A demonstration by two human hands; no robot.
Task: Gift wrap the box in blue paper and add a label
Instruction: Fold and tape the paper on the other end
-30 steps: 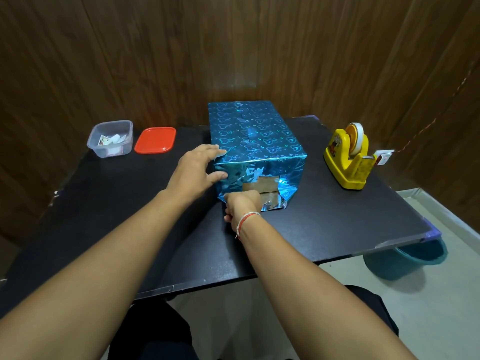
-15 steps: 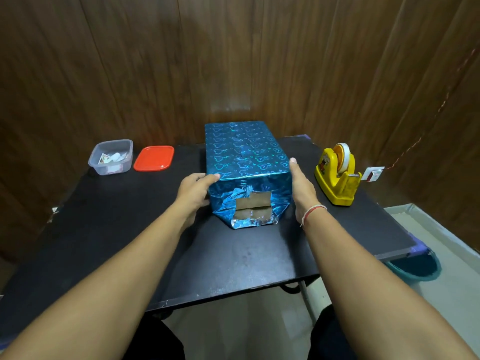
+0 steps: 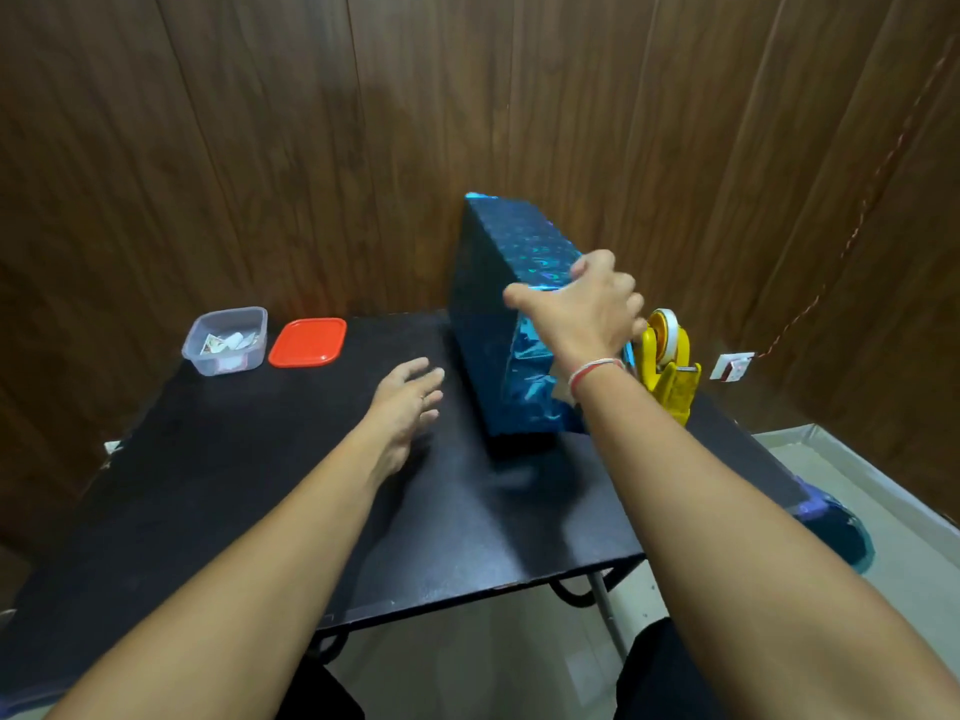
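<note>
Blue holographic paper already covers the long faces of the box (image 3: 498, 304), which stands tipped up on one long edge toward the back right of the worktop (image 3: 260, 485), its dark underside turned to the left; the right hand (image 3: 582, 314) is clamped over its upper near corner, thumb on the left face and fingers curled over the top, and appears to carry the tilt. The left hand (image 3: 410, 392) holds nothing, fingers loosely spread just above the worktop and a little apart from the box's lower edge.

As far as the view shows, the wrap round the body is done; the near end is only partly closed, with crumpled folds (image 3: 535, 387) below the right wrist and a pale patch peeking through, though the wrist hides much of it; the far end cannot be seen. Left to do, by my judgement: flatten and tape that near end, check the far one, then add the label.

A yellow tape dispenser (image 3: 670, 366) stands just beside the box near the right edge; a clear tub (image 3: 226, 343) of small paper pieces, perhaps labels, and its red lid (image 3: 307, 343) sit at the back left corner.
</note>
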